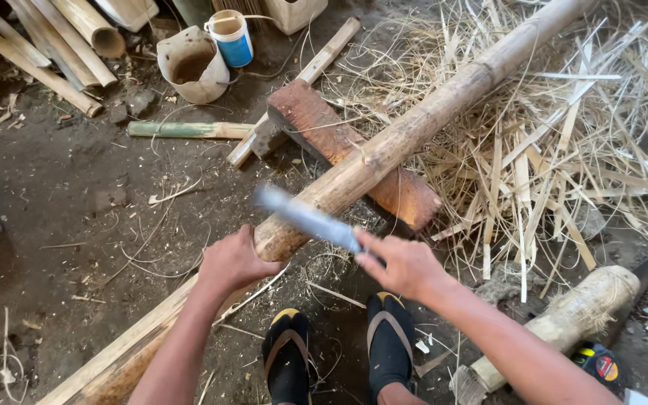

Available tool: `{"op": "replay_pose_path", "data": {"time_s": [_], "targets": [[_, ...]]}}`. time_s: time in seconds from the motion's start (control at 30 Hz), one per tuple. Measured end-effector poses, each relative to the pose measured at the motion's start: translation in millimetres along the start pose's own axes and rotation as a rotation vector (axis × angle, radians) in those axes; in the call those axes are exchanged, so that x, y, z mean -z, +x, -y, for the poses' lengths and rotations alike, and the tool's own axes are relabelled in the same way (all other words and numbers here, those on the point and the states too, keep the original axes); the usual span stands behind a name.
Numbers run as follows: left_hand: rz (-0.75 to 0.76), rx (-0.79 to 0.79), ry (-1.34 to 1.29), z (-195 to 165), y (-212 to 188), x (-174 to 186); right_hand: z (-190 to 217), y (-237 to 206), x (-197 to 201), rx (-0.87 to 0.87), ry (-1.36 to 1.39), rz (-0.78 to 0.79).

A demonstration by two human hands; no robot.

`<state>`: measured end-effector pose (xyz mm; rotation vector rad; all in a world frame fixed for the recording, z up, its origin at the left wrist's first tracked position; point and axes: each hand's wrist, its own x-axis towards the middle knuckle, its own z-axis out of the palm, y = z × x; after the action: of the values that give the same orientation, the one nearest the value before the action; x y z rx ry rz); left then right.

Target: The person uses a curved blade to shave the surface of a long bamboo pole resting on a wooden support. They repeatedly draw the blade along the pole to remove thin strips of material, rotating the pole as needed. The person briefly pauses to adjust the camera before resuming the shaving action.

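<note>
At the far left, cut bamboo tubes (54,45) are being left stacked on the dirt floor (54,195), with a torn paper cup (191,66) and a blue-and-white tub (232,36) just beside them. A long bamboo pole (414,131) is being propped slantwise across a reddish wooden block (324,135), its near end being steadied by the left hand (230,262), which is being kept clenched around that end. Just right of it, a blurred blade (305,219) is being held over the pole's end by the right hand (406,266), whose fingers are being closed about the handle. Below, two feet in black-and-yellow sandals (339,352) are being kept planted on the ground. Further right, a heap of pale bamboo strips (564,150) is being left spread, and a short frayed log (564,322) is lying near the right forearm. The pole is being judged stiff, hard and fairly heavy, smooth-skinned enough to roll; it is best being gripped close to the near end, clear of the blade's edge.
</note>
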<state>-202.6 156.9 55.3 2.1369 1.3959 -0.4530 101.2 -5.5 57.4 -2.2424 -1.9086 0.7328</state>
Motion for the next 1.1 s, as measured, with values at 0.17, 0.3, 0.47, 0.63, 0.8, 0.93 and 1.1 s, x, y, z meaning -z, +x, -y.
{"op": "replay_pose_path", "data": {"time_s": [0.17,0.3,0.47,0.63,0.8,0.93,1.1], "targets": [[-0.023,-0.029,0.001,1.9,-1.2,-6.4,-8.6,11.0,42.6,-0.175,0.032,-0.356],[0.040,0.001,0.038,2.5,3.5,-4.8,-9.4,13.0,50.2,-0.552,0.107,-0.061],[0.048,-0.047,-0.132,9.7,9.1,1.4,9.3,1.6,13.4,0.045,-0.015,-0.062],[0.063,-0.030,-0.165,11.1,11.6,1.6,3.0,11.1,8.8,-0.059,-0.079,-0.510],[-0.012,-0.052,-0.108,11.7,16.7,3.5,-1.0,2.8,-4.3,0.058,0.100,-0.289],[0.045,-0.011,-0.215,13.1,13.2,4.3,-13.6,8.0,-3.5,0.006,-0.235,0.132],[0.051,-0.035,-0.137,14.0,19.5,1.8,-27.4,35.3,31.8,-0.195,-0.005,-0.450]]}}
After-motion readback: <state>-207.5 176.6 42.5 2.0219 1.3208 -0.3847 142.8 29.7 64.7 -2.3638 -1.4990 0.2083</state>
